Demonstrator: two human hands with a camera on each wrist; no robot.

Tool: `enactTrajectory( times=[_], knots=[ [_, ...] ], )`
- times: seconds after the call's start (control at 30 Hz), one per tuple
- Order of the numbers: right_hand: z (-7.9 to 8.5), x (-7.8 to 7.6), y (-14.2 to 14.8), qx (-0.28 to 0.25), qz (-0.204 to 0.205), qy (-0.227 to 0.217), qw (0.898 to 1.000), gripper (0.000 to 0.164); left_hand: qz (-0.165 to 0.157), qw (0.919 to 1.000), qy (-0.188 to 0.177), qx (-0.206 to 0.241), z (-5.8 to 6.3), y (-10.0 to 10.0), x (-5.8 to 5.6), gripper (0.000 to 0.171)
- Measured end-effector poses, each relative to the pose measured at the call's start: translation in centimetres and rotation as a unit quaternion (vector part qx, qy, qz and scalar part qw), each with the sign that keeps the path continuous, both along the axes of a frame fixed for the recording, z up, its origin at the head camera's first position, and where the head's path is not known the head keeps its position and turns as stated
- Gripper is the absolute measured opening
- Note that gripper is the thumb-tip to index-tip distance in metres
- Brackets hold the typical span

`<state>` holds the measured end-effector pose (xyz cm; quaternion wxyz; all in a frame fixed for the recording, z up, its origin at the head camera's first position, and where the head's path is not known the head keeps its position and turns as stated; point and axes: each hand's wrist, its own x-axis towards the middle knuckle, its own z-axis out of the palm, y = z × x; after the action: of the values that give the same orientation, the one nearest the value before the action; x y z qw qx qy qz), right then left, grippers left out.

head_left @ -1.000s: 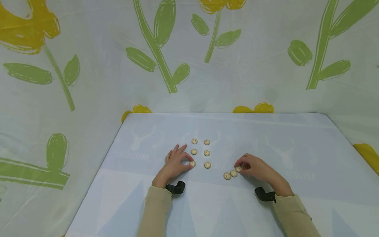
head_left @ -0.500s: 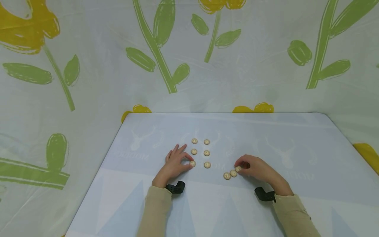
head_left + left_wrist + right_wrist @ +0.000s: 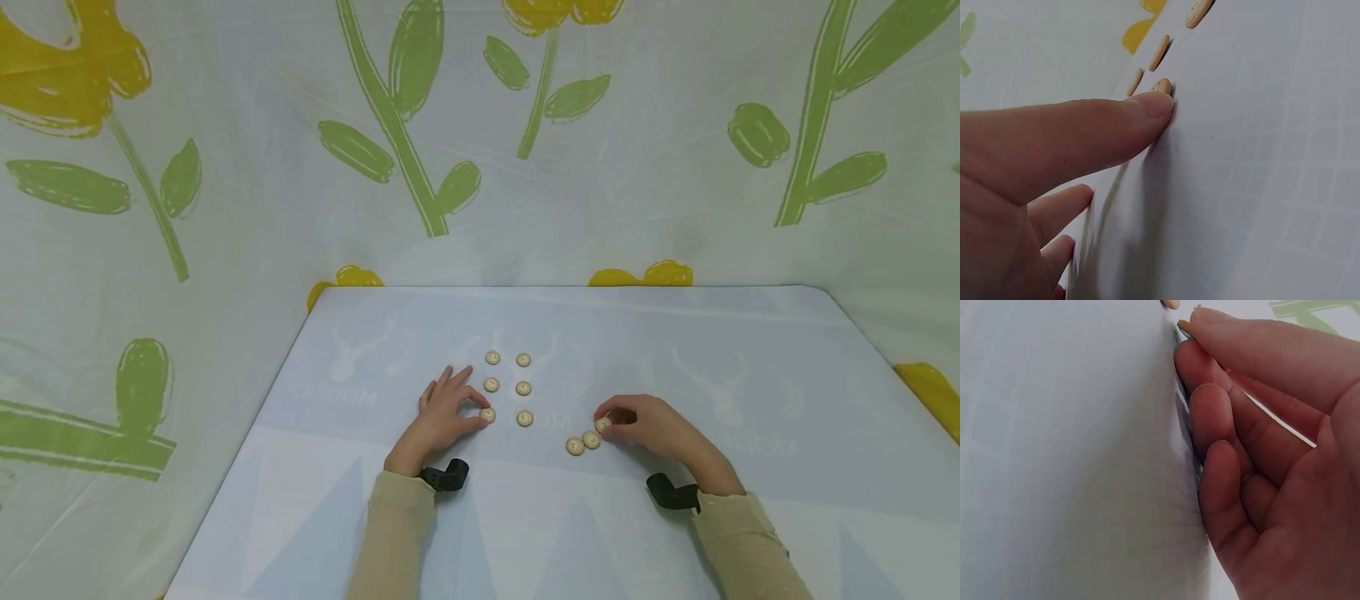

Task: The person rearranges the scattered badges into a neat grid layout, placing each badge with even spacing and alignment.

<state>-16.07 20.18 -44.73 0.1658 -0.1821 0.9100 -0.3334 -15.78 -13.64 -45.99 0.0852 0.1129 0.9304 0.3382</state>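
My left hand (image 3: 441,418) pinches a round wooden disc (image 3: 488,415) with dark markings between thumb and index finger, the other fingers spread out. In the left wrist view the thumb covers part of that disc (image 3: 1163,86). This disc is the nearest of a left column of three; a matching column of three stands just to its right, its nearest disc (image 3: 525,418) beside it. My right hand (image 3: 651,427) pinches another disc (image 3: 603,425) by its edge, at the upper end of a slanting row. Two more discs, the middle one (image 3: 591,439) and the lower one (image 3: 574,446), complete that row.
Everything lies on a pale blue-white table (image 3: 540,533) with faint deer prints. A black wrist camera (image 3: 447,475) sits on the left wrist, another black camera (image 3: 670,492) on the right. Behind the table hangs a flowered cloth (image 3: 637,192).
My right hand has shifted very slightly, its knuckles a little lower, and the disc in its fingers has edged slightly away. My left hand and the other discs stay where they were.
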Motion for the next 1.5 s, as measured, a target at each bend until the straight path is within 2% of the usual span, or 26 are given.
enactTrajectory(
  times=[0.23,0.53,0.77,1.0,1.17,1.37,1.5],
  knots=[
    [-0.2,-0.5,0.6,-0.049,-0.010,-0.029,0.998,0.024,-0.002,1.0000,0.005,0.001,0.0,0.1,-0.3,0.011],
    [0.1,-0.6,0.9,-0.056,0.000,-0.028,0.998,0.022,-0.008,0.9998,0.009,0.013,0.3,0.0,-0.4,0.012],
    [-0.4,-0.2,0.8,-0.067,-0.011,-0.064,0.996,0.023,-0.003,1.0000,0.003,-0.005,-0.5,0.0,0.2,0.012],
    [-0.3,0.1,0.8,-0.064,-0.005,-0.053,0.997,0.024,-0.009,0.9999,0.000,0.011,-0.8,-0.3,0.6,0.011],
    [0.0,0.1,0.8,-0.069,-0.001,-0.052,0.996,0.023,-0.013,0.9996,0.007,0.022,-0.7,-0.3,0.5,0.010],
    [0.0,-0.1,0.7,-0.076,-0.012,-0.053,0.996,0.022,-0.018,0.9995,0.020,0.015,-0.5,-0.3,0.2,0.012],
    [-0.1,-0.2,0.7,-0.080,-0.015,-0.053,0.995,0.022,-0.018,0.9997,0.016,0.006,-0.5,-0.3,0.1,0.013]
  ],
)
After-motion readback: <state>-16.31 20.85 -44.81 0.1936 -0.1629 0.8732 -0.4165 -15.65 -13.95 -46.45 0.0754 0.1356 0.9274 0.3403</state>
